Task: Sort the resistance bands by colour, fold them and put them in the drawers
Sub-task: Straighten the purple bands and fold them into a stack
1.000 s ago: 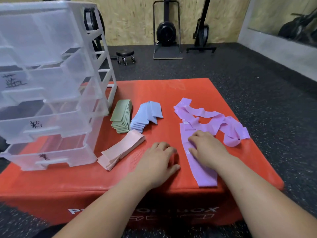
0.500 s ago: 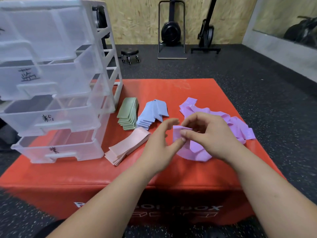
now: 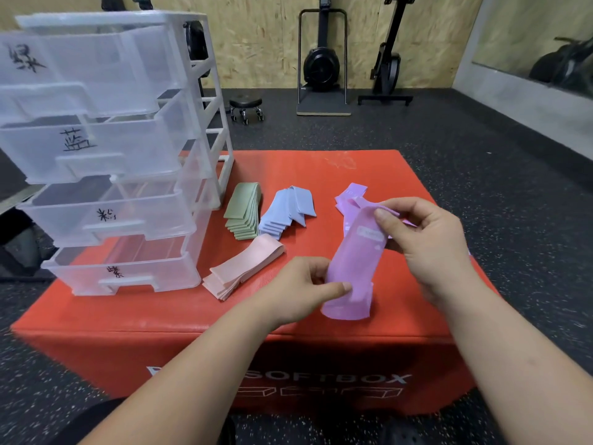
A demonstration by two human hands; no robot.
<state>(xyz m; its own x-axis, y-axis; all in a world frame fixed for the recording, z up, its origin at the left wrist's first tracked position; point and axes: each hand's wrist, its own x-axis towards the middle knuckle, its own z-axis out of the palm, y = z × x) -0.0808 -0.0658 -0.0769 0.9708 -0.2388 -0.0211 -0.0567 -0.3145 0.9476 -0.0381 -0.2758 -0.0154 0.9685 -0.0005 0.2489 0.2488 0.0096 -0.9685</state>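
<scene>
The left hand [image 3: 298, 287] and right hand [image 3: 430, 245] pinch the purple band [image 3: 349, 268] above a red SOFTBOX box [image 3: 160, 316] (ink-labelled drawers [image 3: 122, 277] beside) on gym flooring [image 3: 481, 149].

Bare left hand [image 3: 301, 284], right hand [image 3: 430, 248], dark clothing [image 3: 93, 425]

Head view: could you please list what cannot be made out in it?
1. Loose purple bands: mostly hidden behind the held purple band and the right hand.
2. Label on the held purple band: print too blurred to read.
3. Top drawer: its left end is cut off by the frame edge.
4. Left hand: fingertips hidden behind the held purple band.
</scene>
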